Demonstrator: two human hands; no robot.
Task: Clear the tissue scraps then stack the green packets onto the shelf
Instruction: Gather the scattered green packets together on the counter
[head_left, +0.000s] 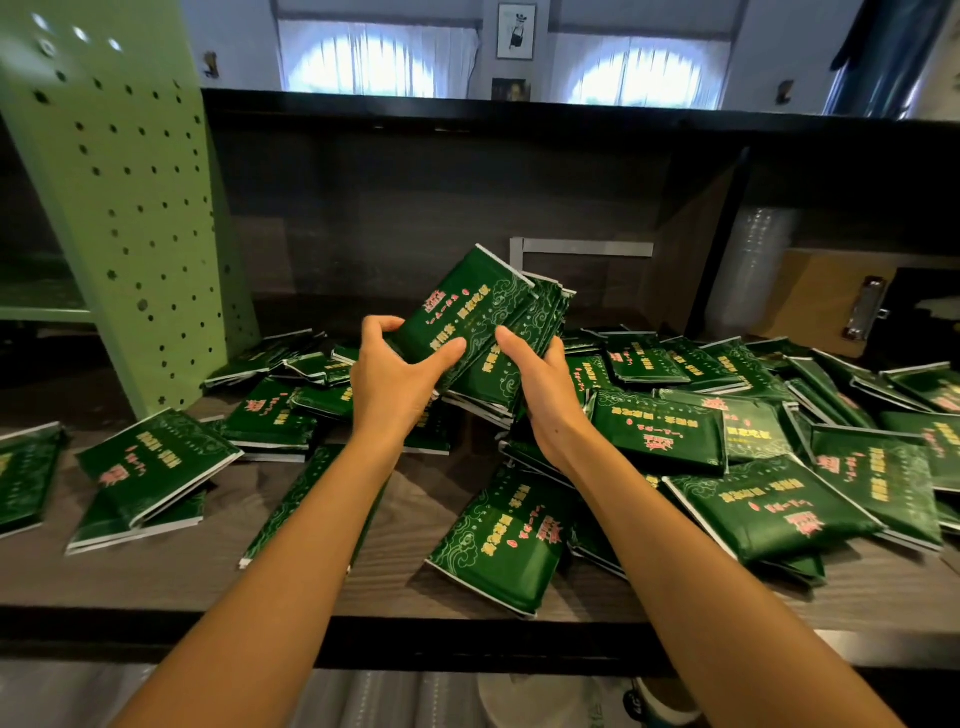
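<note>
I note a bundle of green packets (478, 332) held tilted above the shelf (156, 582). The left hand (395, 379) is curled round its left edge and the right hand (540, 384) round its right. Loose packets (654, 431) lie scattered and overlapping across the shelf on both sides. I see no tissue scraps. Judgement: clearing appears done and stacking has barely begun, with no tidy stack visible.

Bare left hand (396, 382) and right hand (540, 387), bare forearms (291, 545).
</note>
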